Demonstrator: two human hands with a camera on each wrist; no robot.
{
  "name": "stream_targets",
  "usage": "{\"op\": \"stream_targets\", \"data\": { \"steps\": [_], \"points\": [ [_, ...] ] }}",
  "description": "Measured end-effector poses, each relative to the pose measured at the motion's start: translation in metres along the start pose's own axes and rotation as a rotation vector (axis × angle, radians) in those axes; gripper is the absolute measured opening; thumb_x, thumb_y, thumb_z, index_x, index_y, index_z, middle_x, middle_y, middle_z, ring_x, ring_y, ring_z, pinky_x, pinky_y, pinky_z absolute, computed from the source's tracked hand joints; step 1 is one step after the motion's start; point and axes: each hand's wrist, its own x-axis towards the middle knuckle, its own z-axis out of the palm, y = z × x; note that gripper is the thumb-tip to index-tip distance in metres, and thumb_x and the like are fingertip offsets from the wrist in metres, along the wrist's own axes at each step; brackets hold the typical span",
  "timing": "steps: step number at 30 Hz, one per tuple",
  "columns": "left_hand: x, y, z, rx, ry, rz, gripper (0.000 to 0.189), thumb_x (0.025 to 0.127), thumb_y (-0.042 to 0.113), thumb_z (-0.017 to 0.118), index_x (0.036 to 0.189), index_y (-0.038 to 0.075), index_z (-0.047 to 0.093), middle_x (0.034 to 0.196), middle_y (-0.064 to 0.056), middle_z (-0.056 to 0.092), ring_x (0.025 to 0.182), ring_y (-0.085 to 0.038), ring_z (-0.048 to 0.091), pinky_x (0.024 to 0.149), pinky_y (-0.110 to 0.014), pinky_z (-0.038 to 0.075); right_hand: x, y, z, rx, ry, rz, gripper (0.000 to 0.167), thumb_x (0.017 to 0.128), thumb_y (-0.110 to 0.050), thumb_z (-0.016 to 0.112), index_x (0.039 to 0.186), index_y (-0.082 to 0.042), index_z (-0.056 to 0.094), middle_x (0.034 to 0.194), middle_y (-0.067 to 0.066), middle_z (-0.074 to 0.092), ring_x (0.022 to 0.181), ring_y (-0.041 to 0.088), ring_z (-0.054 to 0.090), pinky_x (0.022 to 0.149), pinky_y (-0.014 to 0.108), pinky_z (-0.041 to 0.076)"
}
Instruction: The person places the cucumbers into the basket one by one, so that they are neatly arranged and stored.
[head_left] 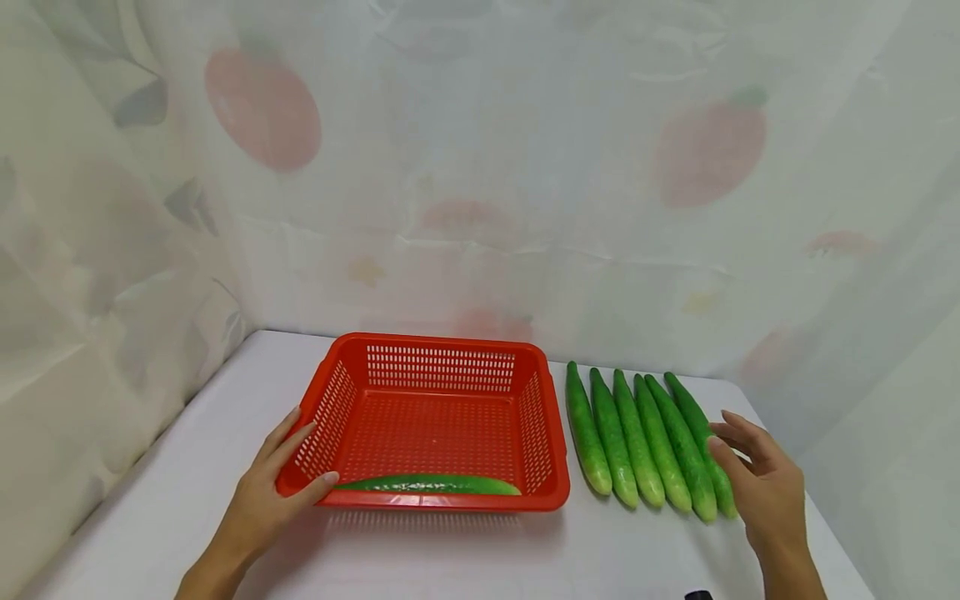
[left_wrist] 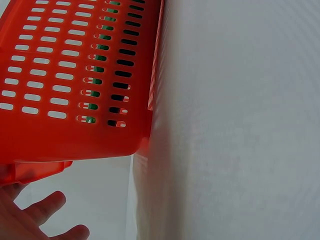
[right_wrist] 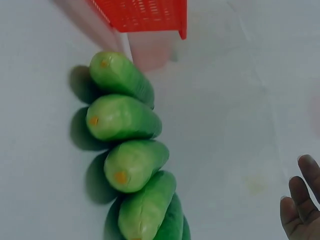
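A red plastic basket (head_left: 416,500) with slotted walls stands on the table, one green cucumber (head_left: 442,483) lying inside along its front wall. My left hand (head_left: 258,500) is at the basket's front left corner, fingers spread along the left side and thumb at the front rim. In the left wrist view, the fingers (left_wrist: 47,207) show beside the basket's rim. To the right of the basket, several cucumbers (head_left: 630,442) lie in a row, pale ends towards me. My right hand (head_left: 765,483) hovers beside the rightmost cucumber (head_left: 693,408), fingers loosely bent, holding nothing.
A white cloth covers the table (head_left: 450,558). Pale sheeting with faded fruit prints hangs as a wall (head_left: 487,167) behind and on both sides. A small black object (head_left: 698,595) shows at the bottom edge of the head view.
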Motion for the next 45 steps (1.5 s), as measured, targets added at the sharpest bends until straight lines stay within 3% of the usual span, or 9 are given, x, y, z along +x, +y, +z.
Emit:
{"op": "stream_targets", "data": {
  "steps": [7,15,21,29,36,42,45],
  "points": [
    [-0.001,0.004,0.000,0.007,0.009,0.007,0.075,0.080,0.029,0.080,0.144,0.010,0.046,0.156,0.006,0.023,0.132,-0.032,0.031,0.089,-0.061,0.034,0.003,0.015,-0.006,-0.141,0.044,0.056,0.042,0.091,-0.006,0.068,0.131,-0.005,0.059,0.104,-0.010,0.065,0.099,0.001,0.056,0.079,0.010,0.042],
    [-0.001,0.004,0.001,0.019,0.014,0.008,0.074,0.080,0.031,0.079,0.143,0.009,0.046,0.156,0.006,0.023,0.132,-0.032,0.032,0.089,-0.061,0.035,0.006,0.033,-0.014,-0.180,0.125,0.093,0.039,0.091,-0.007,0.068,0.129,-0.004,0.061,0.101,-0.013,0.065,0.096,0.000,0.056,0.077,0.009,0.041],
    [0.000,0.004,0.001,0.021,0.012,0.014,0.074,0.081,0.032,0.079,0.144,0.011,0.046,0.156,0.007,0.023,0.132,-0.032,0.032,0.090,-0.061,0.033,0.006,0.047,-0.017,-0.313,0.150,0.208,0.044,0.094,-0.022,0.065,0.135,-0.008,0.056,0.114,-0.004,0.061,0.101,0.003,0.050,0.076,0.007,0.038],
    [-0.001,0.004,0.001,0.009,0.023,0.026,0.074,0.079,0.030,0.080,0.143,0.010,0.048,0.155,0.006,0.024,0.132,-0.032,0.032,0.089,-0.060,0.033,0.010,0.065,-0.022,-0.339,0.156,0.284,0.048,0.095,-0.027,0.062,0.139,-0.009,0.052,0.128,0.010,0.055,0.107,0.011,0.049,0.078,0.012,0.037],
    [-0.003,0.004,0.000,0.014,0.030,0.027,0.074,0.079,0.030,0.080,0.142,0.009,0.048,0.155,0.006,0.025,0.132,-0.032,0.033,0.089,-0.060,0.033,0.010,0.084,-0.027,-0.314,0.162,0.328,0.049,0.095,-0.029,0.063,0.140,-0.013,0.052,0.125,0.001,0.056,0.104,0.005,0.048,0.075,0.009,0.036],
    [-0.002,0.005,-0.001,0.009,0.020,0.017,0.074,0.080,0.031,0.080,0.143,0.010,0.047,0.155,0.006,0.024,0.133,-0.033,0.031,0.090,-0.062,0.033,0.009,0.094,-0.028,-0.324,0.121,0.344,0.052,0.095,-0.031,0.062,0.142,-0.012,0.049,0.130,0.011,0.053,0.107,0.010,0.050,0.075,0.007,0.038],
    [-0.001,0.006,0.000,0.006,0.016,0.023,0.074,0.080,0.030,0.080,0.143,0.009,0.047,0.155,0.006,0.024,0.133,-0.033,0.031,0.090,-0.062,0.033,0.006,0.096,-0.029,-0.337,0.101,0.346,0.052,0.095,-0.030,0.062,0.142,-0.011,0.049,0.132,0.016,0.052,0.102,0.006,0.050,0.075,0.006,0.038]
  ]
}}
